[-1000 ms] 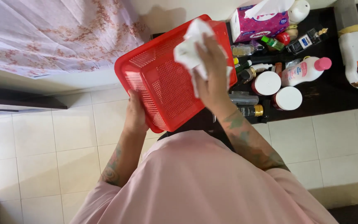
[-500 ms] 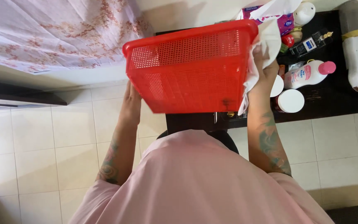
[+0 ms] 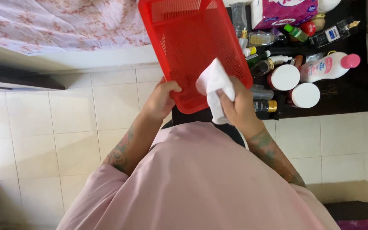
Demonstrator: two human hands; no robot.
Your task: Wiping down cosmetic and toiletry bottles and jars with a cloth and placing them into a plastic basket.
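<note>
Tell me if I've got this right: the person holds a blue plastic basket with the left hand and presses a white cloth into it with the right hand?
Not quite: the basket is red, not blue, as the head view shows. The rest holds: the left hand grips its near edge, and the right hand presses a white cloth into it.

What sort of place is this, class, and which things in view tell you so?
Probably a bedroom or dressing area at home: a dark table crowded with toiletry bottles and jars, a floral cloth, and pale floor tiles.
</note>
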